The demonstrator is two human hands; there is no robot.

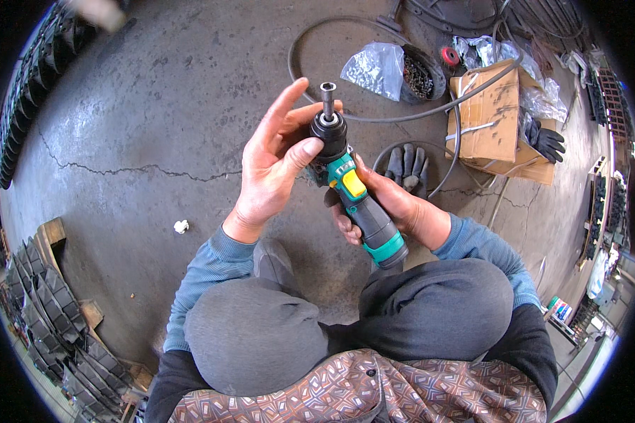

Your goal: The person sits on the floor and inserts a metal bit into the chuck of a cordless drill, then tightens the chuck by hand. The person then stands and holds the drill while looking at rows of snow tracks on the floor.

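the cordless driver point(378, 224) is held over the floor in front of the knees, its socket bit point(327, 100) pointing away from the body, perhaps so the nose is easy to reach. the right hand point(395, 201) wraps its fingers round the grip, seemingly to bear the weight, while the left hand point(269, 155) sets its thumb on the black chuck point(329, 128), index finger spread wide; whether its partly hidden fingers press behind, i cannot tell.

Teal and black tool point(371, 218), yellow switch point(353, 185), brown patterned garment point(317, 391)
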